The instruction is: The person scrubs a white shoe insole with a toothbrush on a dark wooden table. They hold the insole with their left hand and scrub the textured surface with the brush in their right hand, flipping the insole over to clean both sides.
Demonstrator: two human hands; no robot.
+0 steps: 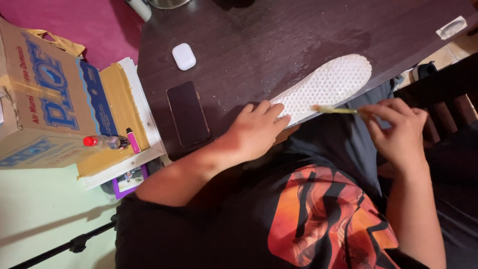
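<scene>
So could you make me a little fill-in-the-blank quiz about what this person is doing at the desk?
1. The left hand presses down a white shoe ____ on the dark table.
2. The right hand holds a thin ____ brush against it.
3. Beside the black phone lies a small ____ earbud case.

Missing words: insole; yellowish; white

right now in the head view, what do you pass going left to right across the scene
cardboard box → small red-capped bottle → dark phone → left hand → white shoe insole → thin brush → right hand
</scene>
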